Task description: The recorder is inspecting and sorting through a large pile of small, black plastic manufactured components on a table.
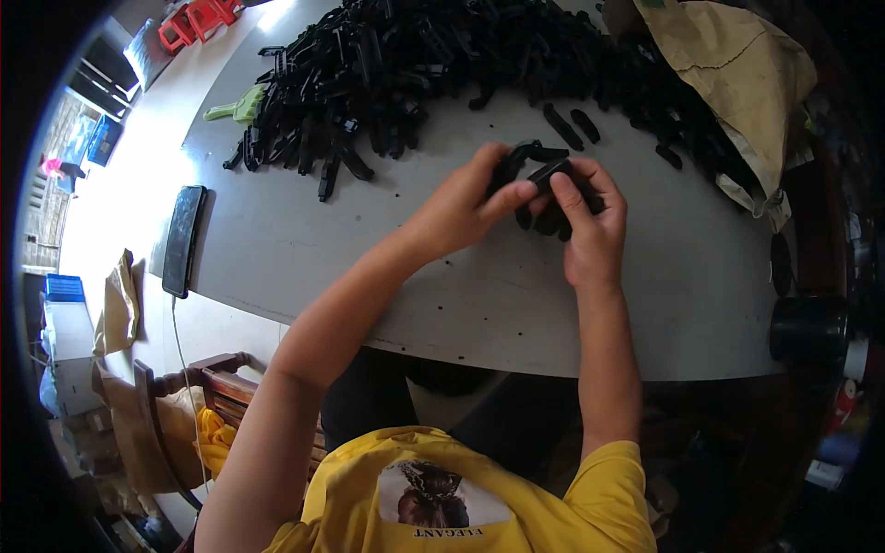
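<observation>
Black pieces [553,173] gripped between the left hand [472,201] and the right hand [595,217] — over a grey tabletop [369,286].
The pieces lie between the two thumbs and the curled fingers: the left hand closes partway around their left end, while the right hand folds tightly around the rest, thumb on top; their exact number cannot be told. Two loose parts [562,127] lie just beyond the hands — and past those spreads a large black heap [406,64].

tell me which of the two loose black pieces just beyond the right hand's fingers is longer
The left piece; the right piece beside it is clearly shorter.
</observation>
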`<move>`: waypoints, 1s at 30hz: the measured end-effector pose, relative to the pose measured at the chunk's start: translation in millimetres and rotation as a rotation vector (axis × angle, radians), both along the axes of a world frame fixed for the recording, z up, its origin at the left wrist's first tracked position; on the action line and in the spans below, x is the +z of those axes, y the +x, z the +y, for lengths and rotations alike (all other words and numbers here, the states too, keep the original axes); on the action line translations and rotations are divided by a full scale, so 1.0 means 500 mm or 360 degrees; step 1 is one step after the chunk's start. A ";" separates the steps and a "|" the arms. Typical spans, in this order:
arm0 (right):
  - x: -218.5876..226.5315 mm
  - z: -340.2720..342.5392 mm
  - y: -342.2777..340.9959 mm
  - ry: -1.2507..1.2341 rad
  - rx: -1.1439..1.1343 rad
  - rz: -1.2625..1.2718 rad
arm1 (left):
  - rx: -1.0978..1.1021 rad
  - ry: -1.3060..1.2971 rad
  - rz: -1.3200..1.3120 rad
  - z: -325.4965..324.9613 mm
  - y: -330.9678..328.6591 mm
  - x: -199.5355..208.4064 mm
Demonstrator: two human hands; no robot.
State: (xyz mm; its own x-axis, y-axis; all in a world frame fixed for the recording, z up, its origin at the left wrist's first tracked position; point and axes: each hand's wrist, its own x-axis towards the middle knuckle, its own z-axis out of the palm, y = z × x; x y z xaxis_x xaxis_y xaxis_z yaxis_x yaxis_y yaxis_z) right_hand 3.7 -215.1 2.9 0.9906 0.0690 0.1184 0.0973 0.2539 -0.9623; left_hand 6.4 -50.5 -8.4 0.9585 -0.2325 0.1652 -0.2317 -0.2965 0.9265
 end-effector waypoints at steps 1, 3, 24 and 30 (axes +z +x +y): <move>-0.004 0.006 -0.001 0.0030 -0.0036 -0.0062 | -0.0112 -0.0057 0.0029 -0.008 -0.004 0.000; -0.015 0.008 -0.003 0.0079 -0.0027 -0.0034 | -0.0220 -0.0113 0.0058 -0.020 -0.009 0.002; 0.014 -0.061 0.015 -0.0463 -0.0087 -0.0009 | 0.0869 0.1691 -0.0600 0.190 -0.037 0.042; 0.056 0.033 -0.009 -0.2216 -0.0077 -0.0196 | 0.0632 0.1899 -0.0960 0.230 -0.060 0.028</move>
State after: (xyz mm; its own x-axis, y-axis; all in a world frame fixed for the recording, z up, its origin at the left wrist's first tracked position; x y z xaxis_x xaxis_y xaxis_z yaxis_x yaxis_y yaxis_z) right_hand -0.8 -198.8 31.0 0.9837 0.1669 0.0671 0.1797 -0.8975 -0.4027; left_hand -23.8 64.5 5.5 0.8453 -0.2563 0.4688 -0.2151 -0.9664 -0.1404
